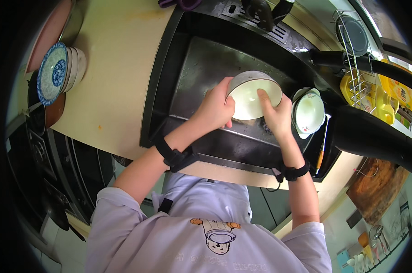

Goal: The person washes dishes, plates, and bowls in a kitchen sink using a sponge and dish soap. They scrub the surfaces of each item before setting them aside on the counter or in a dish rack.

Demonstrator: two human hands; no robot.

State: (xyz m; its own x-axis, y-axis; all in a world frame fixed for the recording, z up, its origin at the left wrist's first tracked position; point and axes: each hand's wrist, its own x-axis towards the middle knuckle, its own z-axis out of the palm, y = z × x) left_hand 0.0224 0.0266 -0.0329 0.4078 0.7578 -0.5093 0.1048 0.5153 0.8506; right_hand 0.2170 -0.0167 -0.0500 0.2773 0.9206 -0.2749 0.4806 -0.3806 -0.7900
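Observation:
A round ceramic bowl (248, 99), pale inside with a grey outer wall, is held tilted above the black sink (206, 68). My left hand (218, 104) grips its left side. On the other side my right hand (277, 112) holds the wall, its thumb inside the bowl. Several light bowls, the top one a small white bowl (309, 112) with a floral mark, are stacked at the sink's right side. Beside them lies a long utensil (321, 153) with a wooden handle. Both wrists wear black straps.
On the counter (113, 68) at left stand stacked bowls, including a blue-patterned bowl (52, 73). A dark faucet (265, 15) rises at the sink's far edge. To the right are a wire rack (356, 61), yellow bottles (385, 105) and a wooden cutting board (376, 187).

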